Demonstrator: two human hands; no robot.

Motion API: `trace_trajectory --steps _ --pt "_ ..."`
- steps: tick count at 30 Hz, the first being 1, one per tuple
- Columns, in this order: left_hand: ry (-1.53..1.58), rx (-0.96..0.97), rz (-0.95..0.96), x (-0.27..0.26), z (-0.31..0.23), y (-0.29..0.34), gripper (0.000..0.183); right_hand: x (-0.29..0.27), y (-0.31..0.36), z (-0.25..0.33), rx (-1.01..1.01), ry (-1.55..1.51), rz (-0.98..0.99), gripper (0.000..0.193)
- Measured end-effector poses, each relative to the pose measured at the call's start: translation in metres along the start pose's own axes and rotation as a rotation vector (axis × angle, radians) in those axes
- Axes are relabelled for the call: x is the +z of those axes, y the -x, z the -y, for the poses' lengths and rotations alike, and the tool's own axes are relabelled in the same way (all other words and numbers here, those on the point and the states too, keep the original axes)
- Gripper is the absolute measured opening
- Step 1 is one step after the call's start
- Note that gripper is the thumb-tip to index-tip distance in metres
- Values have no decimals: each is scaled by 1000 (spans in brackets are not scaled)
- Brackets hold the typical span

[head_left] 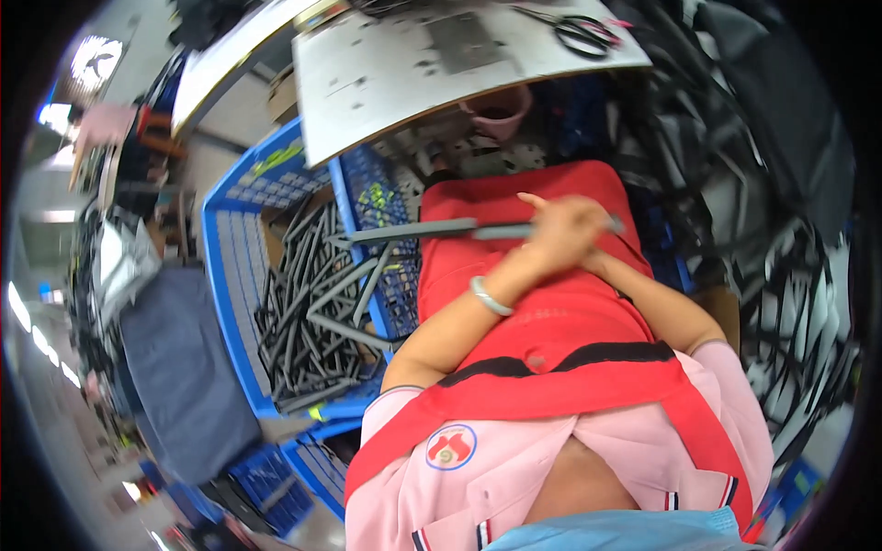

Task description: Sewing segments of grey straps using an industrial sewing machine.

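Observation:
Over the red apron (524, 275) on my lap, my two hands meet, smeared by motion. My left hand (568, 230), with a pale bangle (490, 297) on its wrist, lies on top, closed round grey and black strips, one finger sticking out. The long flat strips (413, 230) run leftward from it, past the edge of a blue crate, and a short end shows beyond the hand on the right. My right hand (599, 263) is under the left one; its fingers are hidden.
A blue plastic crate (219, 275) full of similar grey and black strips (317, 312) stands at my left. Ahead is a white worktable (367, 92) with black scissors (583, 37); a pink bin (499, 112) sits beneath. Black sheets (772, 119) hang at the right.

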State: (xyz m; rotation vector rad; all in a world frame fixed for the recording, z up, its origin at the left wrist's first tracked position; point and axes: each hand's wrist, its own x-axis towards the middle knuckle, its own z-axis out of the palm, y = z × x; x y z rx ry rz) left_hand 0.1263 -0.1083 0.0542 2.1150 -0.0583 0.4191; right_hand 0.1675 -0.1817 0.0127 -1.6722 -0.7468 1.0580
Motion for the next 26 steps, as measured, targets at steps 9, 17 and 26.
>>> trace_trajectory --steps 9,17,26 --pt "-231 -14 -202 -44 52 29 21 -7 -6 -56 183 -502 -245 39" --pt "-204 -372 35 -50 105 62 25 -19 -25 -54 290 -541 -48 40" --pt "-287 -384 3 -56 91 66 27 -31 -44 -72 277 -564 82 47"
